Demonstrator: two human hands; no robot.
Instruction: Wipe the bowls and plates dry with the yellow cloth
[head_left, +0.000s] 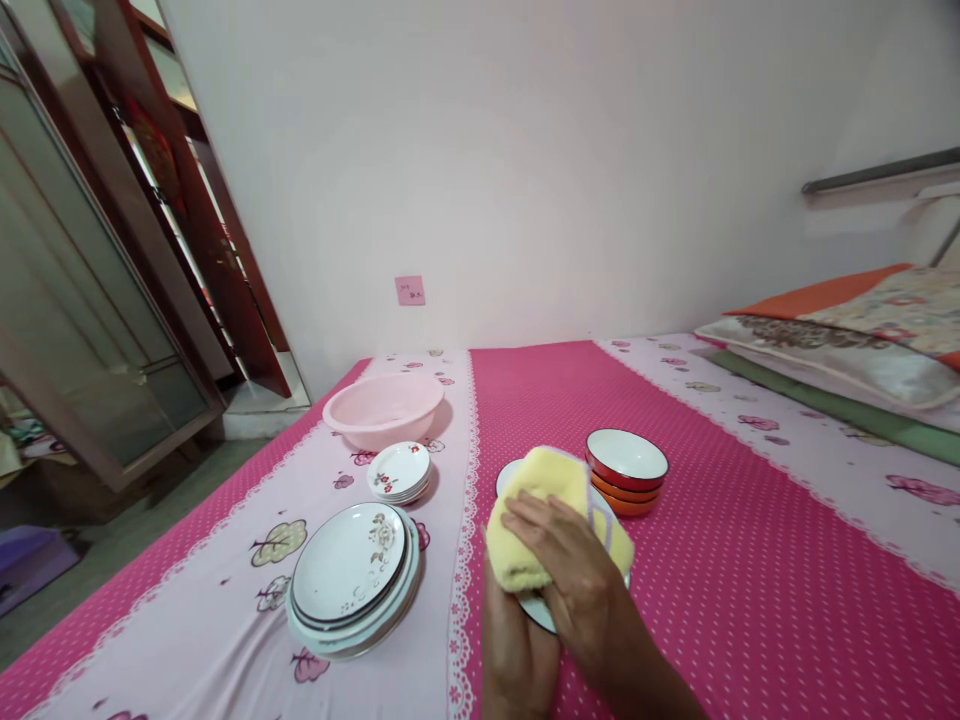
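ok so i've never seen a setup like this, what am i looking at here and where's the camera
There's no robot here: it's a person working bare-handed, seen in one picture from a camera worn on the head, looking forward and down. The left hand supports a white dish from below, while the right hand presses a yellow cloth against it. On the pink patterned cover sit stacked small plates, stacked larger plates, a pink basin and stacked bowls.
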